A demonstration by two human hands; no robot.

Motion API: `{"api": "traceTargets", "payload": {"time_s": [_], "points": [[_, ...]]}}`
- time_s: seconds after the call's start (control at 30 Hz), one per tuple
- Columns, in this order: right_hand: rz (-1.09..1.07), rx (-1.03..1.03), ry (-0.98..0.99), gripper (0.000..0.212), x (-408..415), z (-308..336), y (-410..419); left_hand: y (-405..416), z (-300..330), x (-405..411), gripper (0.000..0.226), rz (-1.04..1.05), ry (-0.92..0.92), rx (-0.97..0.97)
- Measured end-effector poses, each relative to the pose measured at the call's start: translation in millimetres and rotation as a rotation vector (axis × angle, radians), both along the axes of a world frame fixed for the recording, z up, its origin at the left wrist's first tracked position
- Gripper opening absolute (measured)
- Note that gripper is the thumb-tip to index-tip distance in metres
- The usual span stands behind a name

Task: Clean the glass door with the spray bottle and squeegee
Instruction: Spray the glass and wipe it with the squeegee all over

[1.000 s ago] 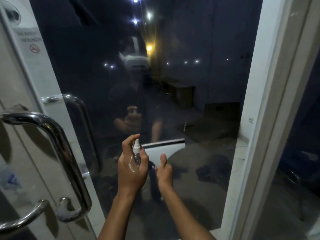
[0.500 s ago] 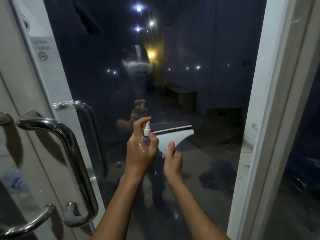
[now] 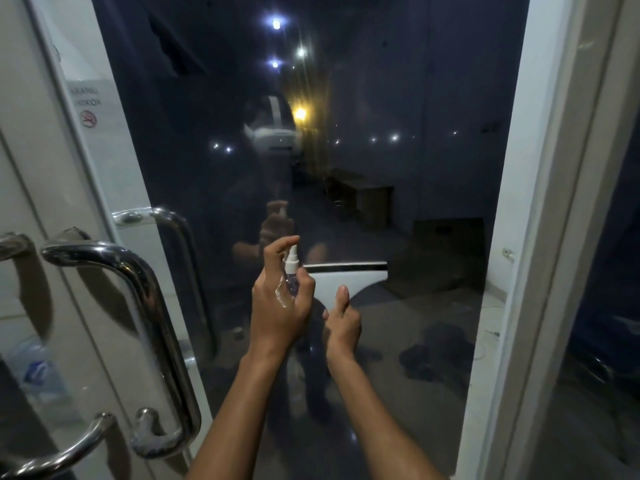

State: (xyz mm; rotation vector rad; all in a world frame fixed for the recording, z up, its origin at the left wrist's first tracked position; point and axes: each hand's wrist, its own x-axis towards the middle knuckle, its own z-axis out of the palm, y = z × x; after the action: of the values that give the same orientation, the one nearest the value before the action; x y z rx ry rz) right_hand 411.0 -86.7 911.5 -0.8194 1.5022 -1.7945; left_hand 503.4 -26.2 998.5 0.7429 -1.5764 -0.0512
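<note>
Two hands in view, one tool each. Left hand [image 3: 277, 306] grips one small clear spray bottle [image 3: 290, 275], fingers curled round its body, index finger arched over the white nozzle, which faces the pane. Right hand [image 3: 341, 329] holds one white squeegee [image 3: 341, 277], fingers wrapped on the handle, thumb up along it; its dark blade edge lies level, near the glass, contact unclear. One glass door [image 3: 398, 150], dark and reflective, open pane above and right of the hands. Curved chrome handles [image 3: 138, 306] crowd the left; a pale door frame [image 3: 554, 237] bounds the right edge.
</note>
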Motion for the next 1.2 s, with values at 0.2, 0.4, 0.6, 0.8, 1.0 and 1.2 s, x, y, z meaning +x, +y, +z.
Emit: {"api": "traceTargets", "payload": {"time_s": [0.2,0.4,0.6,0.8,1.0,1.2], "points": [[-0.013,0.172,0.085,0.069,-13,-69,25,8,-13,-4,0.039,-0.009,0.011,0.027],[0.082,0.246,0.093,0.066,-38,-101,45,15,-34,-6,0.039,-0.012,0.01,0.077],[-0.059,0.067,-0.002,0.069,-89,-40,27,17,-53,-20,0.039,-0.004,-0.003,0.135],[-0.152,-0.011,-0.071,0.067,-172,6,8,21,-60,-56,0.04,-0.075,-0.004,0.158],[-0.042,0.101,-0.019,0.071,-221,-23,-1,18,-76,-94,0.038,-0.112,-0.033,0.175],[0.002,0.206,-0.026,0.072,-213,-97,3,10,-93,-113,0.037,-0.11,-0.041,0.179]]}}
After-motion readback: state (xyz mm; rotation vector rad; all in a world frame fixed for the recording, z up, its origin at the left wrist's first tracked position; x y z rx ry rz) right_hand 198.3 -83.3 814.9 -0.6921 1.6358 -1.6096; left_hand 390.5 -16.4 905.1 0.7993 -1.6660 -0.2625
